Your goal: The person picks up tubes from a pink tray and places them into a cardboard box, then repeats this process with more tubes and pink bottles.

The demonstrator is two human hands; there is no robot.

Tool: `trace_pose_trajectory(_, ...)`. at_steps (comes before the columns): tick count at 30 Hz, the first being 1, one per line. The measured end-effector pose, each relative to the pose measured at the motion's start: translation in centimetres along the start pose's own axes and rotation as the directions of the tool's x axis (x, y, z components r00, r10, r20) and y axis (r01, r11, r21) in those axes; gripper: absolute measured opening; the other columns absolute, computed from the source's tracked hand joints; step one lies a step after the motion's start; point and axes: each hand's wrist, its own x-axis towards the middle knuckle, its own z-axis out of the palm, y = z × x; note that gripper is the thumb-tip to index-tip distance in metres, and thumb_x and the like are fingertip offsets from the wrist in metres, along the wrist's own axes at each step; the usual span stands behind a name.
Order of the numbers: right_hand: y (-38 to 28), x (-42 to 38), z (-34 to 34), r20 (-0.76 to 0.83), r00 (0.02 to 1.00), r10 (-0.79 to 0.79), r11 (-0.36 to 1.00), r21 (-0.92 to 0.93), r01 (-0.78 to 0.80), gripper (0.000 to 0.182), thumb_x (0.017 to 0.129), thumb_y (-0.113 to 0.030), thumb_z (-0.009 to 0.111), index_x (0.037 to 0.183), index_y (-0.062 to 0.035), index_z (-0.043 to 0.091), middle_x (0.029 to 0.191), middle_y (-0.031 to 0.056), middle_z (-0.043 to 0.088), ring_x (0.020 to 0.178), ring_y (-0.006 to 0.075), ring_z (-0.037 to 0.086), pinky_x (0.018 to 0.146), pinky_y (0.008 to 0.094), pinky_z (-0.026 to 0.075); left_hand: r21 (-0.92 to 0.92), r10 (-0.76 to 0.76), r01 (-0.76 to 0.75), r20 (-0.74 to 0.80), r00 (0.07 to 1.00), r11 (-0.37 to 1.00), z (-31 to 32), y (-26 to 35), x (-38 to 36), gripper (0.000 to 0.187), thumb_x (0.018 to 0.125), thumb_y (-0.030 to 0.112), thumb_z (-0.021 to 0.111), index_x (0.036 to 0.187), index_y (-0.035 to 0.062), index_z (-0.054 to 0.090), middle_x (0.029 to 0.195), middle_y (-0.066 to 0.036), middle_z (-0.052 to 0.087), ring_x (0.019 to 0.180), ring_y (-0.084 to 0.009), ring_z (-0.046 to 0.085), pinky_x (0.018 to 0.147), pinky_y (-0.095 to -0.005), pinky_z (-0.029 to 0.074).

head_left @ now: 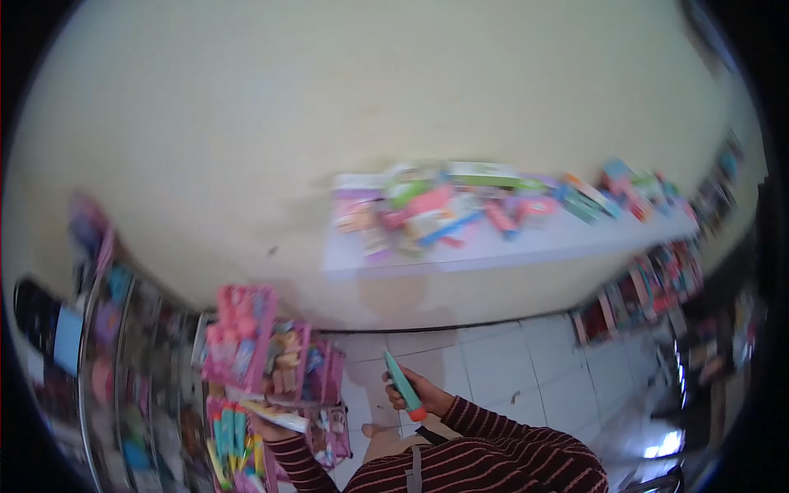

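A teal squeeze tube with an orange-red cap [403,386] is in my right hand [408,389], fingers wrapped round it, cap end toward me. My left hand [267,426] reaches down at the lower left. It is closed on a whitish tube [283,416], which partly covers the fingers. Below and beside that hand, a pink basket [283,476] holds several teal and yellow tubes [234,431] standing close together.
Pink baskets of small packs [242,333] stand at the left, beside a glass-fronted shelf [123,370]. A white wall shelf [493,255] carries blurred colourful boxes and packs. Another pink rack of goods [645,292] is at the right, above a white tiled floor [501,370].
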Motion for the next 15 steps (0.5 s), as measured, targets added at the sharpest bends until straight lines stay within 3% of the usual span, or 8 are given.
trace_pose_trajectory(1,-0.9,-2.6,-1.8,0.100,0.994,-0.037,0.998,0.048,0.032,0.037,0.083,-0.042,0.029,0.090,-0.0081,0.042,0.057,0.0049,0.042,0.044,0.0126,0.039,0.042,0.0227,0.033,-0.146,-0.258,0.256,0.006,0.966,0.956,0.9,-4.3,0.8,0.033,0.077,0.037,0.046,0.092,0.0078,0.046,0.073,-0.003,0.053,0.064,-0.0169,0.052,0.059,-0.0314,0.043)
trace_pose_trajectory(3,-2.8,-8.0,-4.1,0.132,0.977,-0.165,0.985,0.078,0.156,0.037,0.083,-0.043,0.028,0.084,-0.0086,0.042,0.052,0.0031,0.037,0.041,0.0118,0.036,0.040,0.0214,0.031,-0.232,-0.568,0.552,-0.004,0.823,0.801,2.5,-13.5,0.7,0.031,0.076,0.038,0.047,0.085,0.0081,0.049,0.069,-0.003,0.052,0.058,-0.0141,0.050,0.056,-0.0285,0.042)
trace_pose_trajectory(5,-4.0,-13.6,-6.6,0.129,0.939,-0.319,0.944,0.132,0.302,0.037,0.083,-0.043,0.026,0.081,-0.0086,0.041,0.049,0.0020,0.036,0.040,0.0120,0.035,0.040,0.0217,0.031,-0.468,-0.835,0.729,-0.038,0.548,0.500,3.7,-22.5,-0.6,0.032,0.076,0.038,0.047,0.078,0.0069,0.051,0.067,-0.003,0.051,0.056,-0.0124,0.047,0.055,-0.0258,0.041)
trace_pose_trajectory(6,-4.7,-16.4,-6.9,0.028,0.919,-0.392,0.917,0.094,0.388,0.037,0.084,-0.042,0.026,0.078,-0.0086,0.040,0.047,0.0020,0.036,0.039,0.0120,0.034,0.039,0.0216,0.030,-0.489,-0.912,0.789,-0.037,0.407,0.372,5.4,-26.6,-1.9,0.032,0.076,0.039,0.047,0.076,0.0064,0.051,0.066,-0.003,0.050,0.056,-0.0120,0.046,0.056,-0.0255,0.041)
trace_pose_trajectory(9,-4.9,-23.5,-7.7,-0.106,0.741,-0.663,0.740,0.060,0.670,0.035,0.085,-0.039,0.024,0.077,-0.0079,0.039,0.046,0.0026,0.037,0.038,0.0118,0.035,0.038,0.0211,0.030,-0.491,-0.998,0.870,0.061,-0.014,-0.042,9.8,-36.0,-6.6,0.033,0.076,0.038,0.047,0.076,0.0051,0.050,0.065,-0.003,0.048,0.056,-0.0115,0.045,0.057,-0.0251,0.040)
trace_pose_trajectory(10,-5.2,-26.0,-8.1,-0.138,0.678,-0.722,0.670,0.103,0.735,0.035,0.084,-0.038,0.025,0.076,-0.0071,0.039,0.046,0.0028,0.038,0.038,0.0121,0.035,0.037,0.0215,0.030,-0.489,-0.994,0.865,0.064,-0.091,-0.110,11.6,-38.8,-8.3,0.033,0.076,0.038,0.047,0.076,0.0051,0.050,0.065,-0.003,0.048,0.056,-0.0115,0.045,0.057,-0.0251,0.040)
trace_pose_trajectory(12,-4.9,-30.2,-9.2,-0.206,0.531,-0.822,0.520,0.110,0.847,0.034,0.084,-0.037,0.026,0.077,-0.0068,0.039,0.046,0.0028,0.037,0.038,0.0122,0.035,0.037,0.0217,0.030,-0.331,-0.929,0.871,0.049,-0.368,-0.363,14.3,-43.2,-11.4,0.033,0.077,0.037,0.046,0.078,0.0046,0.048,0.063,-0.003,0.046,0.055,-0.0114,0.044,0.055,-0.0242,0.039)
trace_pose_trajectory(15,-3.4,-34.3,-11.5,-0.299,0.254,-0.920,0.222,0.137,0.965,0.030,0.084,-0.034,0.029,0.077,-0.0063,0.040,0.047,0.0029,0.037,0.039,0.0123,0.035,0.037,0.0218,0.030,-0.248,-0.803,0.781,-0.019,-0.595,-0.573,15.4,-48.8,-15.5,0.032,0.078,0.037,0.046,0.080,0.0050,0.048,0.063,-0.003,0.045,0.055,-0.0113,0.043,0.054,-0.0241,0.038)
